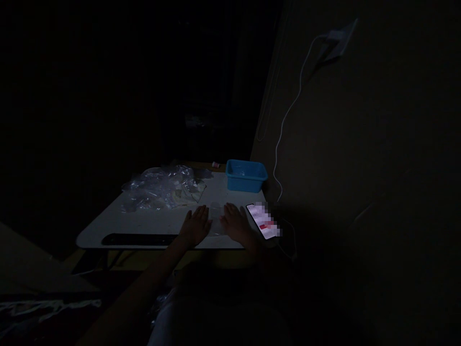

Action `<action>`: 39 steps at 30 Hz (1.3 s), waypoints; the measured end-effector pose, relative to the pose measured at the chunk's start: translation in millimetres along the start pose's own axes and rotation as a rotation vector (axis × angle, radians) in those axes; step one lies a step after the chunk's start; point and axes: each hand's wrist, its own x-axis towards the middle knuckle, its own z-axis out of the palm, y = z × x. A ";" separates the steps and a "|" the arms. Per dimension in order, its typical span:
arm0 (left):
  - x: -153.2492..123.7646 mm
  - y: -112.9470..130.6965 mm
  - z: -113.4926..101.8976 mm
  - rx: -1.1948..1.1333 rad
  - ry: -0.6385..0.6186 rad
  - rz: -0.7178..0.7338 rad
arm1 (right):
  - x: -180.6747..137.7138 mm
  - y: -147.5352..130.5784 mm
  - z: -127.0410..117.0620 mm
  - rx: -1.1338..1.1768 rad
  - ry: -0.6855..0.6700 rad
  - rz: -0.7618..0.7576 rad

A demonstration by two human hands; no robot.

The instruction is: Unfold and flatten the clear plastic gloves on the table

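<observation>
The room is very dark. My left hand (pixel 196 225) lies flat on a small white table (pixel 144 223), fingers stretched out. My right hand (pixel 235 223) lies flat beside it, fingers also stretched. Between the two hands sits a small clear plastic piece (pixel 215 214), hard to make out; both hands touch or nearly touch its sides. A lit phone (pixel 264 221) lies just right of my right hand at the table's edge.
A heap of clear plastic bags (pixel 162 190) covers the table's far left. A blue plastic tub (pixel 246 175) stands at the far right corner. A dark strip (pixel 139 239) lies along the front edge. A white cable (pixel 288 115) hangs from a wall plug on the right.
</observation>
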 end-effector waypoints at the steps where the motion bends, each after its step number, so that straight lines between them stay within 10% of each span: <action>1: -0.3 0.2 -0.8 0.007 -0.003 0.003 | 0.7 -2.9 0.8 -0.013 0.006 -0.081; 5: -0.9 0.6 -1.8 0.031 -0.010 0.008 | 0.0 -7.8 8.9 -0.046 -0.007 -0.213; 19: -4.8 -1.7 2.4 -0.024 0.104 -0.082 | -5.9 8.1 18.3 -0.070 0.031 0.043; 32: -4.2 -4.1 1.9 -0.103 0.068 0.102 | -7.0 20.9 13.5 0.116 0.134 0.068; 39: -18.9 -11.8 -11.6 -0.304 0.222 0.303 | -29.8 29.4 12.5 0.265 0.180 -0.158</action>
